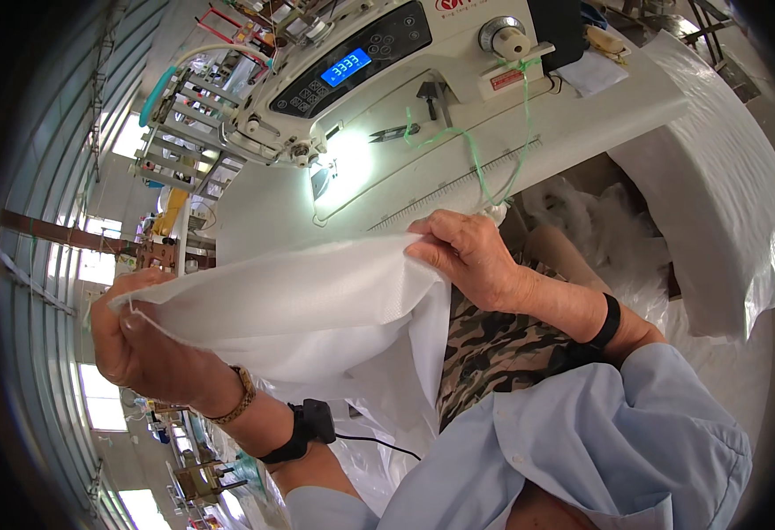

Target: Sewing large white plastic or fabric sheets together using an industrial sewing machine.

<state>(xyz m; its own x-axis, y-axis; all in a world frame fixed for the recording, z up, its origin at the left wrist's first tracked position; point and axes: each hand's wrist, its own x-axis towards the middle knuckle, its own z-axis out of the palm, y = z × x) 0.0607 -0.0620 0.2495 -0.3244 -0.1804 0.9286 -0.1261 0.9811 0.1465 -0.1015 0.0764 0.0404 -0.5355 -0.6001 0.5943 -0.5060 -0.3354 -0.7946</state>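
Note:
A white woven sack (317,296) is stretched between my two hands, its long upper edge running just in front of the sewing table. My left hand (131,331) grips one end, fingers closed round the cloth, and a loose white thread hangs there. At the other end my right hand (467,256) pinches the corner between thumb and fingers. The rest of the sack drops in folds toward my lap. Beyond it stands a white sewing machine (352,71), its lamp lighting the needle area. A pair of dark thread snips (394,132) lies on the machine bed.
Green thread (476,159) trails over the tabletop with its printed ruler (458,181). At the right hangs a stack of white sacks (714,194) over the table's edge. Crumpled clear plastic (582,212) lies below. A metal rack (193,132) stands behind the machine's left end.

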